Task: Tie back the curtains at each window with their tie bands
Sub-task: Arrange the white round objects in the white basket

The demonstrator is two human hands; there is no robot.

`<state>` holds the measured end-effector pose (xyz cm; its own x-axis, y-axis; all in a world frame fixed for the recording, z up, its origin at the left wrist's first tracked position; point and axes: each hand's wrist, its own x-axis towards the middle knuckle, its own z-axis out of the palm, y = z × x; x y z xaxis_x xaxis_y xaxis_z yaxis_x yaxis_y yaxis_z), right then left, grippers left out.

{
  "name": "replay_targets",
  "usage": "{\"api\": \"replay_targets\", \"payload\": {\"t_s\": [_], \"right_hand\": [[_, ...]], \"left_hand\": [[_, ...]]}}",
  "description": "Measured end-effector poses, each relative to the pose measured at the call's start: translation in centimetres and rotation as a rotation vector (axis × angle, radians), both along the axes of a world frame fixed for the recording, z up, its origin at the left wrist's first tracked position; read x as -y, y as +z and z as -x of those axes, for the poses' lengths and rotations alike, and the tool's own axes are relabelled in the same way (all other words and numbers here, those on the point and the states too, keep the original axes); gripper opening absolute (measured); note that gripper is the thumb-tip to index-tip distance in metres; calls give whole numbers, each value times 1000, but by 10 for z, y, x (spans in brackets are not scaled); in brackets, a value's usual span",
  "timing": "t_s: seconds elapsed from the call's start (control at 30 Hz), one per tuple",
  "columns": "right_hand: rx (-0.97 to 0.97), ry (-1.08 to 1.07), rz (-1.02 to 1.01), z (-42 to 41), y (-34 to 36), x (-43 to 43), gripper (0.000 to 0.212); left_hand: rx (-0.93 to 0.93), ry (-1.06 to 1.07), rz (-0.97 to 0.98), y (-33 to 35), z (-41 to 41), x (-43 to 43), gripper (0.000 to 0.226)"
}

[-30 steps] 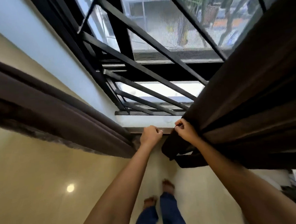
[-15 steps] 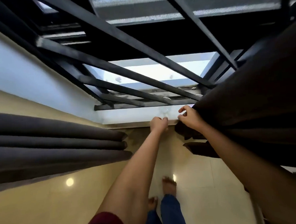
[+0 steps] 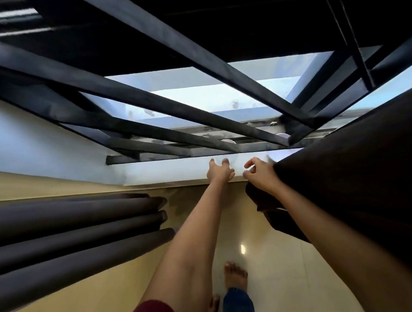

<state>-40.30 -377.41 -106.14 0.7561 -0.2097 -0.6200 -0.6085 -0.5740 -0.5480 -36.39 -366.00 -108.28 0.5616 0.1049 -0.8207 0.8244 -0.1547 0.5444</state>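
Seemingly untied yet, the dark brown fabric curtain meets my curled right hand, grip unclear; my left hand spreads empty.

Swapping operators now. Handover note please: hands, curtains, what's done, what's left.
Left hand: open, fingers spread over the window sill, holding nothing.
Right hand: fingers loosely curled at the edge of the right curtain; grip unclear.
Left curtain: bunched in folds, no band seen round it.
Done: both curtains sit aside of the window.
Left: no tie band clearly visible; find the bands and tie each curtain.
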Motion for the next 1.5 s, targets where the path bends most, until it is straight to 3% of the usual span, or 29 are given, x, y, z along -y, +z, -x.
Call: {"api": "replay_targets", "payload": {"t_s": [0.23,0.37,0.67,0.9,1.07,1.1,1.27,1.5], "right_hand": [[-6,9,16,-3,-12,8,26],[-4,10,25,0,-11,10,25],[-43,-2,-40,48,18,-14,29],[-85,-87,-66,127,67,-42,31],[-60,-223,-144,193,116,-57,8],[-38,-242,-151,206,129,-58,11],[19,-389,-209,270,208,-62,34],[36,-589,-224,352,261,-28,39]], "left_hand": [[14,15,-108,-6,-9,10,56],[31,133,-131,0,-6,10,47],[58,43,-238,15,75,-42,35],[37,53,-144,95,151,-83,36],[-35,10,-32,174,215,-91,38],[-33,-2,-9,192,226,-92,37],[-6,-156,54,240,273,-86,31],[59,-538,21,271,319,-35,21]]}}
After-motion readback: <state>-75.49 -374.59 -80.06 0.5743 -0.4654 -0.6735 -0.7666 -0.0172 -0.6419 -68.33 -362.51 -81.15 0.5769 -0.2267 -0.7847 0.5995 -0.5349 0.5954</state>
